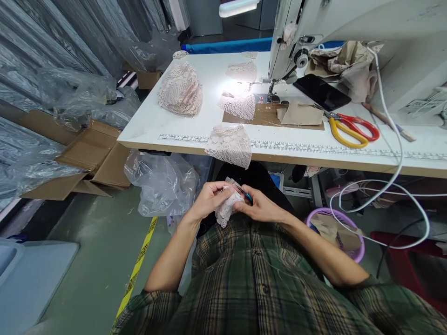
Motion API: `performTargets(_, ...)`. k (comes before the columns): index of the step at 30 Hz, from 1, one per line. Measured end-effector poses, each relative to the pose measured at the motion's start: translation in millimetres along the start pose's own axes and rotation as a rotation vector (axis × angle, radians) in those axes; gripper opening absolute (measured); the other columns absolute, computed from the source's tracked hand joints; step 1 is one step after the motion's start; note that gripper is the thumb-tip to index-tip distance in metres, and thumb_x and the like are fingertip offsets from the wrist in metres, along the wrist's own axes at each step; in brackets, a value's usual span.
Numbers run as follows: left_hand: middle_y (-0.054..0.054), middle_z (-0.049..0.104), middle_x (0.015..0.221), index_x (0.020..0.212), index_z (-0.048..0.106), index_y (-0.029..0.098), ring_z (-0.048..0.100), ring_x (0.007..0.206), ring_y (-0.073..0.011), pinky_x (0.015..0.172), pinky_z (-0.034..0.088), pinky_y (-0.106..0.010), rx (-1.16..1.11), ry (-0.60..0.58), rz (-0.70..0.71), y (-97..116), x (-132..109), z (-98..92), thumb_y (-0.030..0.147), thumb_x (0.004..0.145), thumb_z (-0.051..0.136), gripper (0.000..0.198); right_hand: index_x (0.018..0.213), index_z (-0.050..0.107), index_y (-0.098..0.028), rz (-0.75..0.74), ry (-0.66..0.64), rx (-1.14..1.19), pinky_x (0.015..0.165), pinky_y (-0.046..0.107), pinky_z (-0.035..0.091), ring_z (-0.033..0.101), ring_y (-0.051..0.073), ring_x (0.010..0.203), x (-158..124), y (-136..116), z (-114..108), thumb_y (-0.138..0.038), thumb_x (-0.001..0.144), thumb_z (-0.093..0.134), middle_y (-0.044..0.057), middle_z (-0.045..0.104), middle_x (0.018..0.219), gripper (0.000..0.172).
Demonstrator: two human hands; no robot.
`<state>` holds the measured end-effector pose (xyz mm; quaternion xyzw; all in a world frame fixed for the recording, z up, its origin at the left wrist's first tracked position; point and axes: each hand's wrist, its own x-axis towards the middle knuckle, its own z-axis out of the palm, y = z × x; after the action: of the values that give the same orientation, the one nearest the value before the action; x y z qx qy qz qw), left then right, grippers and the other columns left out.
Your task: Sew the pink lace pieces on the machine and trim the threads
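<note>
Below the table edge, over my lap, both hands work on a small piece of pale lace [226, 207]. My left hand [208, 200] is closed, pinching the lace from the left. Closed as well, my right hand [260, 207] holds a small blue-handled thread snipper [244, 192] with its tip at the lace. Another lace piece [229, 145] hangs over the front edge of the white table [167, 125] just above my hands.
On the table lie a lace pile [180, 89], more lace pieces [238, 105], the sewing machine [314, 28], a black tablet [321, 92], red-and-yellow scissors [352, 128] and a white cable [394, 158]. Cardboard boxes [87, 153] and plastic bags [162, 184] sit left; a purple basket [337, 232] stands right.
</note>
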<state>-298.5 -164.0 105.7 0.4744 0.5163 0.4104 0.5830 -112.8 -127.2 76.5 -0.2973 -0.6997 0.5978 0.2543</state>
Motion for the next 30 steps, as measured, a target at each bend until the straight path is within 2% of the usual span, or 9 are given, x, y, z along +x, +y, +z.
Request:
performTargets(3,-0.010,0.073,0.095,0.105,0.072,0.012,0.067,0.083,-0.0207,0.072,0.053,-0.029,0.217,0.068,0.086,-16,11,-4.9,0.047,0.086,0.063,0.041,0.081,0.047,-0.021,0.091,0.065,-0.079,0.052,0.024,0.032,0.039,0.009,0.055,-4,15,-1,-0.055,0.080,0.064,-0.007,0.042,0.065,0.038)
performTargets(7,-0.014,0.059,0.131,0.132,0.057,0.017,0.056,0.120,-0.0273,0.102,0.046,-0.043,0.724,0.208,0.289,-47,25,-10.0,0.039,0.089,0.060,0.048,0.085,0.051,-0.020,0.115,0.358,-0.264,0.054,0.025,0.034,0.041,0.009,0.053,1,21,-16,-0.052,0.077,0.069,-0.005,0.052,0.067,0.037)
performTargets(11,-0.016,0.048,0.143,0.133,0.056,0.019,0.046,0.131,-0.0319,0.106,0.040,-0.053,1.052,0.108,0.329,-74,25,-10.5,0.038,0.090,0.060,0.047,0.105,0.055,-0.017,0.045,0.541,-0.117,0.051,0.025,0.037,0.043,0.011,0.052,15,8,-27,-0.058,0.079,0.064,-0.003,0.057,0.064,0.050)
performTargets(14,-0.017,0.047,0.144,0.130,0.058,0.018,0.043,0.133,-0.0326,0.107,0.039,-0.054,1.073,0.086,0.323,-81,22,-10.5,0.039,0.092,0.058,0.043,0.112,0.059,-0.014,0.005,0.517,-0.050,0.053,0.025,0.041,0.048,0.012,0.052,26,-3,-27,-0.062,0.078,0.063,-0.004,0.056,0.057,0.059)
performTargets(18,-0.017,0.050,0.141,0.126,0.062,0.018,0.044,0.134,-0.0322,0.112,0.033,-0.053,0.775,0.119,0.299,-69,23,-9.2,0.051,0.087,0.062,0.052,0.089,0.065,-0.016,-0.017,0.534,-0.020,0.052,0.025,0.040,0.044,0.011,0.049,32,-11,-21,-0.064,0.079,0.061,-0.005,0.048,0.052,0.049)
performTargets(21,-0.018,0.059,0.131,0.123,0.063,0.015,0.054,0.125,-0.0323,0.109,0.039,-0.047,0.264,0.032,0.241,-49,25,-6.2,0.076,0.073,0.061,0.079,0.078,0.065,-0.017,-0.047,0.436,-0.046,0.050,0.024,0.035,0.039,0.010,0.051,22,-15,-14,-0.058,0.082,0.061,-0.004,0.046,0.055,0.042)
performTargets(24,-0.022,0.067,0.118,0.118,0.064,0.011,0.064,0.109,-0.0346,0.093,0.051,-0.044,-0.207,-0.063,0.112,-28,25,-5.0,0.096,0.054,0.047,0.108,0.077,0.065,-0.017,-0.070,0.211,-0.063,0.053,0.024,0.035,0.040,0.010,0.055,2,-23,-6,-0.046,0.087,0.059,-0.002,0.049,0.060,0.032)
performTargets(27,-0.024,0.070,0.110,0.116,0.065,0.008,0.069,0.094,-0.0336,0.080,0.055,-0.041,-0.390,-0.069,0.035,-9,24,-8.0,0.101,0.040,0.044,0.122,0.075,0.064,-0.016,-0.119,-0.096,-0.123,0.056,0.023,0.036,0.040,0.009,0.056,-20,-30,-2,-0.031,0.087,0.058,-0.003,0.049,0.061,0.020)
performTargets(30,-0.022,0.073,0.103,0.119,0.065,0.008,0.071,0.079,-0.0261,0.071,0.056,-0.032,-0.353,-0.130,0.007,3,23,-11.9,0.087,0.042,0.069,0.111,0.078,0.066,-0.017,-0.168,-0.363,-0.180,0.058,0.022,0.037,0.044,0.009,0.056,-35,-36,-2,-0.016,0.082,0.058,-0.004,0.053,0.063,0.010)
